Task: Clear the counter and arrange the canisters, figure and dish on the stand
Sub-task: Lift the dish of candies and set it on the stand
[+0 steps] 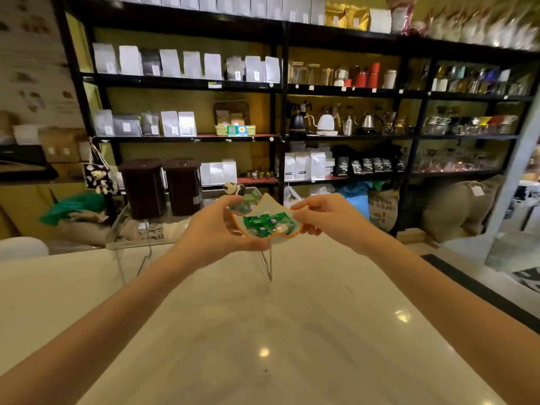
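Both hands hold a white cat-shaped dish point(270, 213) with an orange rim, filled with green-wrapped candies. My left hand point(216, 232) grips its left and lower edge; my right hand point(324, 214) pinches its right ear. The dish hovers above the right end of a clear acrylic stand point(140, 244) at the counter's far edge. Two dark brown canisters point(144, 188) point(184, 187) stand side by side on the stand. A small panda figure point(232, 188) sits just behind the dish, partly hidden by my left fingers.
The glossy white counter point(263, 331) stretches toward me. Behind it, black shelving point(280, 92) carries coffee bags, kettles and glassware. Burlap sacks point(382, 207) lie on the floor beyond. A white rounded object point(23, 248) sits at the left edge.
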